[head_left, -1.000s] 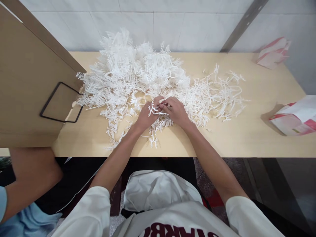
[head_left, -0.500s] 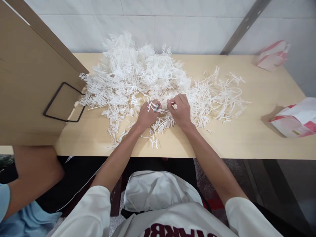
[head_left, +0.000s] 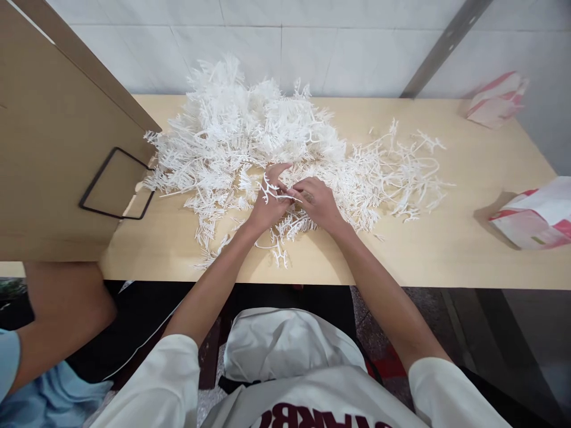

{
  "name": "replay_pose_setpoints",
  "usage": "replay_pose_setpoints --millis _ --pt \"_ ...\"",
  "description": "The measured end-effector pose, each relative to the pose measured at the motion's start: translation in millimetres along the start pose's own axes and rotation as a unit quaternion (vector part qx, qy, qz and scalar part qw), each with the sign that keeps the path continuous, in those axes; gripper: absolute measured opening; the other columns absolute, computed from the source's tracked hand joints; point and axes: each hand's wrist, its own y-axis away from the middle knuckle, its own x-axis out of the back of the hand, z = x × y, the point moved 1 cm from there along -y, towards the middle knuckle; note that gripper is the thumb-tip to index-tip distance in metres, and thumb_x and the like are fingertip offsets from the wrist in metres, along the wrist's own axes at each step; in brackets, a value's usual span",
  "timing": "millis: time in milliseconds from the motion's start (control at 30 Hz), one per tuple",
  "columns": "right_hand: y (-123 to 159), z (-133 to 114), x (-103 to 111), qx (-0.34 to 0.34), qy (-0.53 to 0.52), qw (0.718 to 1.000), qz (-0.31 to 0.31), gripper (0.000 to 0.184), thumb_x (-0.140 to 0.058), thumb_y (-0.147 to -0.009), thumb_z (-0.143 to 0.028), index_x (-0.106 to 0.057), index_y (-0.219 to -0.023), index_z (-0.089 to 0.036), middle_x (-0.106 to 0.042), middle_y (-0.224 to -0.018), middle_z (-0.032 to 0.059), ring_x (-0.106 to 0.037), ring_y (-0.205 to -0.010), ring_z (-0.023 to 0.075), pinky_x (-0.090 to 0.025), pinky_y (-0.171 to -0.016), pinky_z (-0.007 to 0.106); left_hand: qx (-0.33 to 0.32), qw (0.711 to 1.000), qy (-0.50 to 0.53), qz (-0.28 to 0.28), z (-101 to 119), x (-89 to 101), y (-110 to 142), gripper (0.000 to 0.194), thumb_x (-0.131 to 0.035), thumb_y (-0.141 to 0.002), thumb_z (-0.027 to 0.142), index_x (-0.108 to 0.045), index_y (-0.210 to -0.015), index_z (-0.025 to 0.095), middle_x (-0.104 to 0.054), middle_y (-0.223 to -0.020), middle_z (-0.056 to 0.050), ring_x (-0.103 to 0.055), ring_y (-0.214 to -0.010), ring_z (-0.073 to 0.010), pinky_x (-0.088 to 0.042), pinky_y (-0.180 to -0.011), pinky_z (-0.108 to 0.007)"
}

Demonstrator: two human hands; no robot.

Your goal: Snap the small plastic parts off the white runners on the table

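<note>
A big heap of white plastic branched pieces (head_left: pixel 250 134) covers the middle of the light wooden table (head_left: pixel 446 249). My left hand (head_left: pixel 266 207) and my right hand (head_left: pixel 317 202) meet at the heap's near edge, fingers closed together on one small white branched piece (head_left: pixel 273 190) held between them. More loose white pieces (head_left: pixel 280 252) lie under and in front of my hands. A thinner spread of bare white stems (head_left: pixel 401 169) lies to the right of my right hand.
A brown board with a black wire frame (head_left: pixel 113 184) stands at the left. Two red-and-white paper bags sit at the right, one by the wall (head_left: pixel 497 98), one near the edge (head_left: pixel 533 217). Another person's arm (head_left: pixel 57 321) shows at lower left.
My hands drew apart half a second ago and have come back together on the small white piece. The heap has not shifted.
</note>
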Motion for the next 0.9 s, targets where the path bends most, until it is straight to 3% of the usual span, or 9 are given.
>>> replay_pose_setpoints --millis 133,233,367,567,667,767,900 --pt "0.6 -4.8 3.7 -0.035 -0.074 0.995 0.056 0.035 -0.056 -0.088 -0.056 -0.067 -0.086 -0.023 -0.071 -0.085 0.0018 -0.063 -0.081 0.0162 -0.048 -0.079 0.032 0.014 0.996 -0.030 0.083 -3.3 1.0 0.1 0.033 -0.069 -0.081 0.040 -0.050 -0.101 0.023 -0.056 -0.103 -0.004 -0.054 -0.080 -0.0118 -0.049 -0.075 -0.030" --pt "1.1 -8.2 6.1 -0.077 -0.129 0.985 0.091 0.032 -0.062 -0.084 -0.055 -0.064 -0.084 -0.023 -0.069 -0.082 -0.0008 -0.063 -0.078 0.0142 -0.048 -0.077 0.031 0.035 0.998 -0.034 0.046 -1.4 2.0 -1.0 0.027 -0.069 -0.081 0.041 -0.050 -0.085 0.022 -0.056 -0.086 -0.001 -0.053 -0.077 -0.0122 -0.048 -0.072 -0.028" --pt "0.3 -8.3 4.3 -0.108 -0.219 0.963 0.112 0.033 -0.071 -0.077 -0.053 -0.060 -0.089 -0.024 -0.068 -0.084 -0.0022 -0.064 -0.080 0.0132 -0.048 -0.075 0.029 0.064 0.997 0.048 -0.001 2.5 1.6 -2.1 0.019 -0.065 -0.084 0.034 -0.054 -0.094 0.022 -0.061 -0.090 0.000 -0.058 -0.084 -0.0122 -0.050 -0.077 -0.027" --pt "-0.8 -2.7 0.4 -0.153 -0.316 0.930 0.111 0.039 -0.077 -0.073 -0.049 -0.056 -0.098 -0.027 -0.066 -0.083 -0.0034 -0.063 -0.076 0.0111 -0.048 -0.068 0.026 0.135 0.983 0.119 0.024 2.7 1.7 -5.9 0.017 -0.071 -0.075 0.023 -0.061 -0.088 0.019 -0.067 -0.087 0.000 -0.065 -0.085 -0.0136 -0.053 -0.080 -0.028" --pt "-1.5 -0.8 1.6 -0.146 -0.326 0.930 0.082 0.040 -0.076 -0.074 -0.048 -0.056 -0.102 -0.027 -0.068 -0.086 -0.0024 -0.065 -0.077 0.0120 -0.049 -0.067 0.026 0.144 0.983 0.109 0.033 2.0 3.6 -6.1 0.010 -0.067 -0.076 0.019 -0.065 -0.086 0.018 -0.071 -0.086 0.000 -0.067 -0.085 -0.0145 -0.054 -0.082 -0.029" --pt "-2.6 0.8 5.8 -0.133 -0.313 0.938 0.063 0.041 -0.076 -0.073 -0.047 -0.058 -0.103 -0.026 -0.069 -0.086 -0.0016 -0.066 -0.079 0.0130 -0.050 -0.068 0.026 0.149 0.985 0.086 0.027 -0.1 4.6 -4.0 0.016 -0.060 -0.076 0.012 -0.068 -0.088 0.019 -0.073 -0.088 0.000 -0.068 -0.088 -0.0156 -0.054 -0.085 -0.030" --pt "-2.7 2.4 11.5 -0.113 -0.236 0.964 0.044 0.033 -0.073 -0.076 -0.049 -0.063 -0.096 -0.024 -0.071 -0.086 0.0000 -0.067 -0.080 0.0148 -0.053 -0.075 0.029 0.150 0.986 0.065 0.031 -2.4 4.3 -1.0 0.019 -0.056 -0.081 0.014 -0.069 -0.093 0.020 -0.074 -0.095 -0.001 -0.068 -0.095 -0.0167 -0.053 -0.091 -0.032"
